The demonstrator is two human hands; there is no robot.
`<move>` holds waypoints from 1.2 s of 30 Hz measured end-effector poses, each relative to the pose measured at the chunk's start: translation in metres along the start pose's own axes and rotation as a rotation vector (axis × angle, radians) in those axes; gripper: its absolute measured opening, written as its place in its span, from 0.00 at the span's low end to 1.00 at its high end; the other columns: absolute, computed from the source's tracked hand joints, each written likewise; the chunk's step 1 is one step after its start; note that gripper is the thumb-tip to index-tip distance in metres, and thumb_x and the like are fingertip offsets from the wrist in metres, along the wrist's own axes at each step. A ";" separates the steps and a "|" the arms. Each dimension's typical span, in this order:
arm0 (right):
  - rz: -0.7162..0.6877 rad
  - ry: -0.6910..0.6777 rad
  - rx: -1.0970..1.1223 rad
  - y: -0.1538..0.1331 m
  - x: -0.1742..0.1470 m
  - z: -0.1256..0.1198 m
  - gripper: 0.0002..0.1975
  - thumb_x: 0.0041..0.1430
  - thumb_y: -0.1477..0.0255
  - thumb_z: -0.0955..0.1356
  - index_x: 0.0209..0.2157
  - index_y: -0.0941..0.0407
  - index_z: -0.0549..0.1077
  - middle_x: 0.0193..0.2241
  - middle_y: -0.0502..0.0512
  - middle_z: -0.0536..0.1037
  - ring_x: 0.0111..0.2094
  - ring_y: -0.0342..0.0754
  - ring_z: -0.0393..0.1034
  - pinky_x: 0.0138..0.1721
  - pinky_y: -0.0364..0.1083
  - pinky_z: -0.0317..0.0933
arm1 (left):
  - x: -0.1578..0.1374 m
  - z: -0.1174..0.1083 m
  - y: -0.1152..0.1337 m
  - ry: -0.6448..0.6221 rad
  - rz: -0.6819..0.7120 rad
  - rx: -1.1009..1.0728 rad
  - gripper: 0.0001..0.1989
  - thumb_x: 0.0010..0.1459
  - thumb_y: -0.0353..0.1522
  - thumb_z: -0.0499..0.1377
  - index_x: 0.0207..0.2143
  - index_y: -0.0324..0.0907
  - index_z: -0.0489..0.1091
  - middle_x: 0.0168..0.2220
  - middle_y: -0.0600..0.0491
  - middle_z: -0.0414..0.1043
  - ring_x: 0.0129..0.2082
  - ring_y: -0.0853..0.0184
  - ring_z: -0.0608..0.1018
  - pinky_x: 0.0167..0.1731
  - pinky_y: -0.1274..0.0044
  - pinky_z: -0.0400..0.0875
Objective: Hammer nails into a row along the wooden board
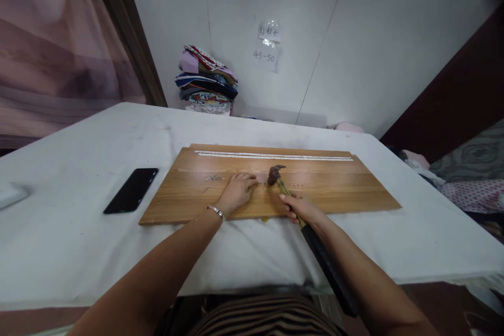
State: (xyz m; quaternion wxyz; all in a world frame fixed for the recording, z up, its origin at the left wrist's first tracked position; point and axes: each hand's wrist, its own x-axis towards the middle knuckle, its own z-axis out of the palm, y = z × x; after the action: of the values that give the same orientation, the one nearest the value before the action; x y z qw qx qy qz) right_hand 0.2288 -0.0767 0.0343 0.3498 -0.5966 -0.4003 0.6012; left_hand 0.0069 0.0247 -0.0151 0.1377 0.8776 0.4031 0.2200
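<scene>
A wooden board lies on the white-covered table. My right hand grips a claw hammer by the upper shaft, close to its rusty head. The black handle grip runs back beneath my forearm. Over the middle of the board hangs the hammer head, close to a row of small dark dots, too small to tell as nail heads or marks. My left hand rests on the board left of the hammer, fingers curled together at the row's end; anything between the fingertips is hidden. Several loose nails lie left of it.
White measuring strips stretch along the board's far part. To the left lies a black phone. A stack of folded cloth stands against the wall at the back. Part of a white object shows at the far left edge.
</scene>
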 end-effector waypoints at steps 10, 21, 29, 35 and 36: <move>0.010 0.013 0.002 -0.002 -0.001 0.000 0.24 0.47 0.52 0.75 0.26 0.52 0.60 0.17 0.39 0.64 0.12 0.35 0.53 0.11 0.38 0.46 | -0.001 0.000 -0.001 -0.011 -0.001 0.007 0.21 0.62 0.24 0.55 0.50 0.49 0.81 0.57 0.49 0.79 0.60 0.56 0.75 0.62 0.60 0.66; -0.004 -0.003 0.005 -0.003 -0.004 -0.001 0.26 0.46 0.51 0.75 0.27 0.52 0.59 0.18 0.38 0.64 0.13 0.35 0.53 0.12 0.38 0.46 | -0.001 -0.002 0.003 -0.022 -0.020 0.011 0.21 0.62 0.23 0.54 0.51 0.46 0.81 0.57 0.47 0.79 0.60 0.55 0.76 0.62 0.58 0.66; -0.003 0.012 -0.006 -0.002 -0.005 -0.002 0.25 0.46 0.50 0.75 0.28 0.52 0.61 0.18 0.38 0.65 0.13 0.35 0.54 0.12 0.38 0.47 | -0.002 -0.001 0.001 -0.016 -0.005 -0.003 0.21 0.63 0.24 0.54 0.51 0.47 0.81 0.57 0.48 0.79 0.59 0.56 0.76 0.62 0.60 0.66; 0.008 -0.028 -0.006 -0.002 -0.004 -0.001 0.27 0.46 0.49 0.75 0.28 0.51 0.60 0.18 0.38 0.64 0.13 0.35 0.53 0.12 0.38 0.47 | -0.003 0.002 -0.002 0.013 0.015 -0.003 0.21 0.62 0.24 0.55 0.51 0.48 0.81 0.57 0.48 0.78 0.59 0.56 0.75 0.62 0.59 0.67; 0.009 -0.030 -0.002 -0.001 -0.003 -0.001 0.27 0.45 0.49 0.75 0.28 0.51 0.60 0.18 0.38 0.64 0.13 0.35 0.53 0.12 0.39 0.47 | -0.003 0.002 -0.002 0.010 0.018 -0.002 0.21 0.62 0.24 0.55 0.51 0.47 0.81 0.57 0.48 0.78 0.59 0.56 0.75 0.61 0.59 0.67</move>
State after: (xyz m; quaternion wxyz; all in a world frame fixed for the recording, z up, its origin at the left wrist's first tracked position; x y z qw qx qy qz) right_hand 0.2301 -0.0793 0.0364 0.3405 -0.5897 -0.4035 0.6111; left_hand 0.0045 0.0234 -0.0186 0.1345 0.8800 0.3956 0.2261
